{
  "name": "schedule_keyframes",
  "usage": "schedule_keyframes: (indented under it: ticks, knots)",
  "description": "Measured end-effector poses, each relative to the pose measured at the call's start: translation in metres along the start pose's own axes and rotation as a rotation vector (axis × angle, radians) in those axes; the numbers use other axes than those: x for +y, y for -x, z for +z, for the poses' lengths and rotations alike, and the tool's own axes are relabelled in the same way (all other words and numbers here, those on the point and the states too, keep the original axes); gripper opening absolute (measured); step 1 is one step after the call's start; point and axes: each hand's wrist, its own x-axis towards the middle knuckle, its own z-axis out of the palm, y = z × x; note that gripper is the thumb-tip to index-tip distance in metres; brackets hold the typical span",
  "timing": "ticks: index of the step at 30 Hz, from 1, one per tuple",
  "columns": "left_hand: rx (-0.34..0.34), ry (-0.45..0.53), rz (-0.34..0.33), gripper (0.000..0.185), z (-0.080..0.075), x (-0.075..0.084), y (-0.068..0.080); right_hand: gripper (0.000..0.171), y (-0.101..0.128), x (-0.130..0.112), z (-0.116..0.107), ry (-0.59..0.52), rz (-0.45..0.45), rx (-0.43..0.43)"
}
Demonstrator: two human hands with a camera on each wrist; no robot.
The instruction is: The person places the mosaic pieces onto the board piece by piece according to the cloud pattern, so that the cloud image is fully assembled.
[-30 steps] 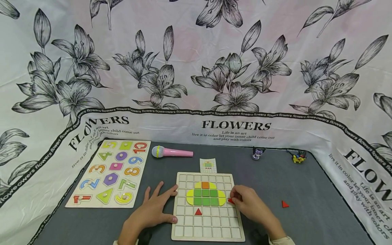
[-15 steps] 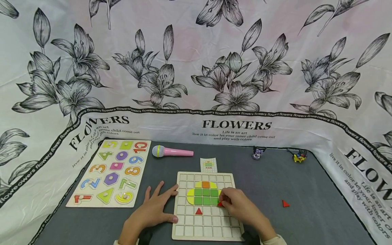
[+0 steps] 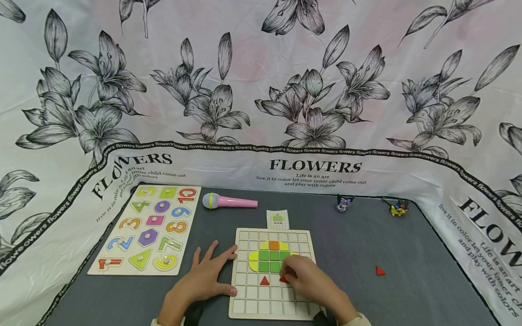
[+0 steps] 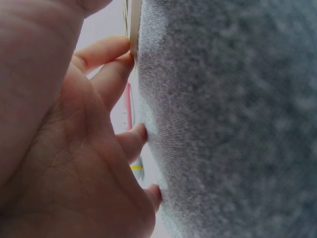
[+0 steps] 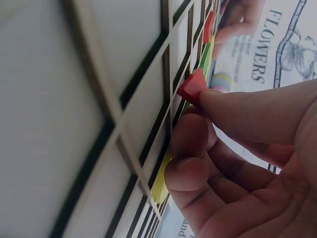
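Right hand pinches a red triangle piece between thumb and fingertip, held just above the grid board, in the row below the green block. Piece is tilted, one corner near a cell wall, not seated yet as far as the wrist view shows.

Left hand lies flat with fingers spread on the grey tabletop, thumb and index touching the board's left edge. It holds nothing, just braces the board.

Relative to the pinch:
- second red triangle already sits in a cell just to the left, same row
- green squares with yellow edge pieces and an orange square just beyond the fingertips
- a third red triangle lies loose on the table well off to the right
- pattern card beyond the board's far edge

Risks, my read:
- piece goes in rotated or in the wrong cell, so it rides up on the cell rim instead of dropping flat; the hand covers the target cell from the head view, so alignment is hard to confirm
- pinch is on the piece's edge only; a slip would drop it onto neighbouring cells
- knuckles are close over the placed tiles, so a drag could nudge them
- if the left hand eases off, downward pressure could shift the board
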Motion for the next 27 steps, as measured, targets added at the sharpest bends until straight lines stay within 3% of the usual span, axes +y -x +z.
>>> schedule_keyframes:
  ticks: [17, 27]
  knots:
    - [0.004, 0.011, 0.014, 0.112, -0.0025, 0.0004, 0.0008, 0.026, 0.0002, -0.0020, 0.0003, 0.063, -0.016, -0.009]
    - [-0.004, 0.000, 0.008, 0.111, -0.0001, -0.0022, 0.0010, 0.024, -0.0034, -0.0085, 0.0053, 0.041, -0.023, -0.037]
